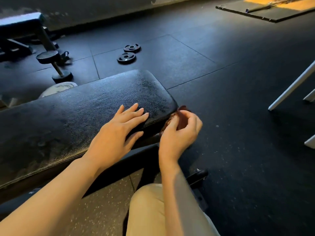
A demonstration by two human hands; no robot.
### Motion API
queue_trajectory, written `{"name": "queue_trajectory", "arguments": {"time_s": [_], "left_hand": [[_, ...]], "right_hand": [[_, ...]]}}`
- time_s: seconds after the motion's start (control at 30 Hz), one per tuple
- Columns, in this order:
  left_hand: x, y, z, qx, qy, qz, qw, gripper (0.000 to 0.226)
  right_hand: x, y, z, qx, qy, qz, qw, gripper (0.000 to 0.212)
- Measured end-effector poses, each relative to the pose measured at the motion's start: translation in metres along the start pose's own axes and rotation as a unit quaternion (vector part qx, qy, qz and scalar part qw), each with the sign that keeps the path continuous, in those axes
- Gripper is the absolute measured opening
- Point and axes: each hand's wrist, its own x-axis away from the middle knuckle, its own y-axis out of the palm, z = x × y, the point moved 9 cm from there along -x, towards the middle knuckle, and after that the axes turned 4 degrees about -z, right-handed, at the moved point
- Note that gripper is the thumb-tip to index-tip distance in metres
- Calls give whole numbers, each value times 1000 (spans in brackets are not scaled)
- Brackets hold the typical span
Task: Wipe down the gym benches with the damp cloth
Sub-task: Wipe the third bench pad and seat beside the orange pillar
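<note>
Nearby, left hand [119, 130] flat on pebbled bench pad [95, 103]; right hand [179, 132] pinches crumpled brown cloth [182, 114].

Your left hand [119, 128] rests flat, fingers straight, on the black bench pad [81, 113]. At its three o'clock, your right hand [180, 132] pinches a dark reddish cloth [183, 110] against the pad's end. Two weight plates [129, 52] lie at twelve o'clock.

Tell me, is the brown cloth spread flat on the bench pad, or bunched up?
Bunched up. The right hand pinches the cloth in a crumpled wad at the corner of the bench pad, off its top.
</note>
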Motion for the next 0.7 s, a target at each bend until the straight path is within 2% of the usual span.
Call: {"name": "queue_trajectory", "arguments": {"time_s": [0.07,0.23,0.3,0.47,0.57,0.7], "left_hand": [[0,1,-1,6,-2,-2,1000,47],[0,2,-4,8,0,-6,1000,47],[0,2,-5,11,3,-11,1000,49],[1,2,-5,14,10,-9,1000,50],[0,1,-5,12,4,-3,1000,49],[1,1,-7,14,-2,1,1000,50]], "right_hand": [[-15,0,8,-12,17,-3,1000,16],[49,2,-12,-3,-26,-26,999,20],[35,4,-6,-14,-28,-23,999,20],[-29,-15,59,-54,133,51,988,23],[-30,-41,52,-75,119,100,985,24],[-16,-12,28,-89,86,19,992,23]]}}
